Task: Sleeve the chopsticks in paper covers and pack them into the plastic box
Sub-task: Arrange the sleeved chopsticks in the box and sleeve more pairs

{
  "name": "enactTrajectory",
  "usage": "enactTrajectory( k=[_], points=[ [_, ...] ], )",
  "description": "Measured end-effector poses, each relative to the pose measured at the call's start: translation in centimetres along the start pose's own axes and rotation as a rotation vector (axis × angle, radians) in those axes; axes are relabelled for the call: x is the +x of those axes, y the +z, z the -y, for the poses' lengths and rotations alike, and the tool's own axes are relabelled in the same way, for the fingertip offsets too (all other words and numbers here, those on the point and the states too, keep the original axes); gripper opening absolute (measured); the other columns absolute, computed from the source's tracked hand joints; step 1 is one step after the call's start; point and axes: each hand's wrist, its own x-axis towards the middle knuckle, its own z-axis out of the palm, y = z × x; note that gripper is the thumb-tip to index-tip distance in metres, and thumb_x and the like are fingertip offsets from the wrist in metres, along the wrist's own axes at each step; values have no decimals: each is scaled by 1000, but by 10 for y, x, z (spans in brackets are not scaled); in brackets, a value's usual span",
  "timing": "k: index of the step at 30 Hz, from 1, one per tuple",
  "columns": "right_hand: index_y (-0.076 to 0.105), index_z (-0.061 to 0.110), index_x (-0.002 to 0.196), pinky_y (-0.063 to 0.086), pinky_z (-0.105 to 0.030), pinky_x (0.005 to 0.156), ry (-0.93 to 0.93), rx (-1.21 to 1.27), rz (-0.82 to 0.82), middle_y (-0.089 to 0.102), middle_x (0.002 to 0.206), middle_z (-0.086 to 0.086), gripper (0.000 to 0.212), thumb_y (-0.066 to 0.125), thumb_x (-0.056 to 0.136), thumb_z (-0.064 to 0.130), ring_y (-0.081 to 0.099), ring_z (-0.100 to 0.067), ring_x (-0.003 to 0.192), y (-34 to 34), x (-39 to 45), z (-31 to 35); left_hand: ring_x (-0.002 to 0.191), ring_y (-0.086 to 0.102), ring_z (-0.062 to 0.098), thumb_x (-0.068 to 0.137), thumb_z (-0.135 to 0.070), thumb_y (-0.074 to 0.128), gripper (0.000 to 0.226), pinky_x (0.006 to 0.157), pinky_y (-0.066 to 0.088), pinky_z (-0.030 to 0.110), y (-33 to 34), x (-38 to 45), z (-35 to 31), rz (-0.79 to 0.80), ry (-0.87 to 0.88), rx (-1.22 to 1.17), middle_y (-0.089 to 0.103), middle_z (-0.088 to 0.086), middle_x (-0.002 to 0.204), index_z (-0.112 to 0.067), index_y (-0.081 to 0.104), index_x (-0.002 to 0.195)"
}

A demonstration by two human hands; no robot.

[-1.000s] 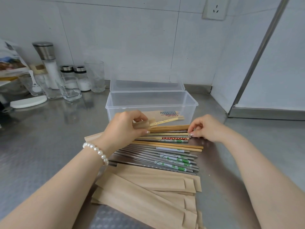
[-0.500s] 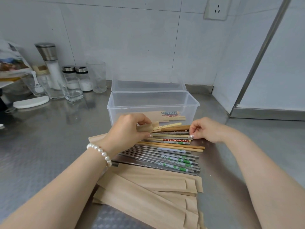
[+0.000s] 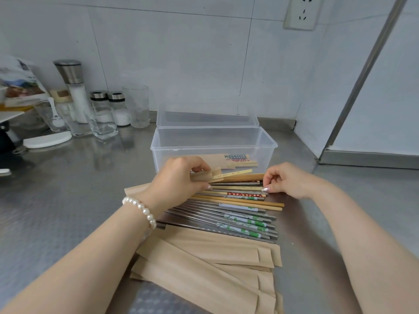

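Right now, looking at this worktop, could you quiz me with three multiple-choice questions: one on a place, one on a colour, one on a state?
1. Where do the loose chopsticks lie?
A. in front of the plastic box
B. behind it
C. on the tall glass

2. What colour are the empty paper covers?
A. white
B. brown
C. blue

3. How is the box's lid?
A. shut
B. missing
C. open

Answers: 1 A, they lie between box and paper covers. 2 B, plain kraft brown. 3 C, it stands raised behind the box.
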Motion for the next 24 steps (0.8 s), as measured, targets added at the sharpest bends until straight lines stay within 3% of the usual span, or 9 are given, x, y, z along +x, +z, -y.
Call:
enactTrajectory(
  k=[9, 14, 19, 24],
  points=[
    [55, 23, 71, 33, -17, 55, 12, -104, 33, 48, 65, 5, 22, 60, 88, 11, 41, -7, 59, 1, -2, 3, 72, 47, 5, 70, -25, 77, 32, 71, 37, 21, 1, 0, 0, 15, 11, 19, 59, -9, 87, -21, 66, 100],
    [56, 18, 73, 39, -21, 59, -58, -69, -68, 60, 72, 1, 18, 59, 88, 8, 50, -12, 64, -11, -12, 13, 68, 46, 3, 69, -25, 79, 32, 70, 37, 23, -2, 1, 2, -22, -20, -21, 59, -9, 85, -23, 66, 98],
    [64, 7, 76, 47, -13, 48, -105, 244, -176, 66, 60, -2, 14, 63, 81, -6, 55, 0, 44, -10, -19, 22, 69, 46, 4, 69, -24, 79, 33, 71, 38, 23, -2, 1, 2, -23, -27, -37, 59, -9, 86, -23, 65, 98],
    [67, -2, 90, 54, -17, 57, -134, 727, -341, 71, 60, -4, 14, 59, 81, -10, 67, -10, 57, -4, -14, 22, 69, 48, 1, 69, -23, 79, 33, 71, 39, 22, -2, 0, -1, -8, -19, -64, 59, -10, 86, -23, 65, 98]
  ],
)
